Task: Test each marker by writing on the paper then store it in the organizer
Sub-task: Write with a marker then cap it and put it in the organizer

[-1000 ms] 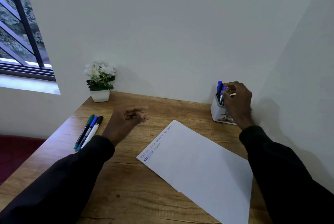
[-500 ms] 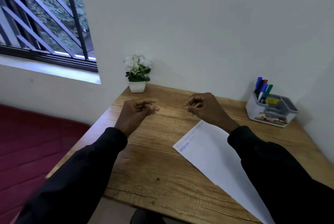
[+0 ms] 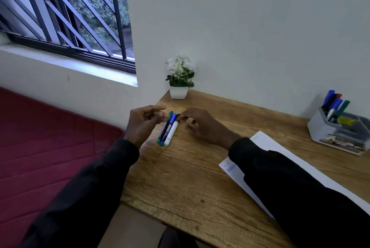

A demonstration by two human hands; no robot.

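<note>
Seemingly, right hand (image 3: 202,126) half-open, touching white marker (image 3: 171,133).

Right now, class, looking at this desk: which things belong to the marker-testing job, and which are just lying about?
For the job:
three loose markers lying side by side on the desk
paper, already written on
organizer
stored markers standing in it

Just lying about:
potted flowers at the desk's back corner
red mat beside the desk
</note>
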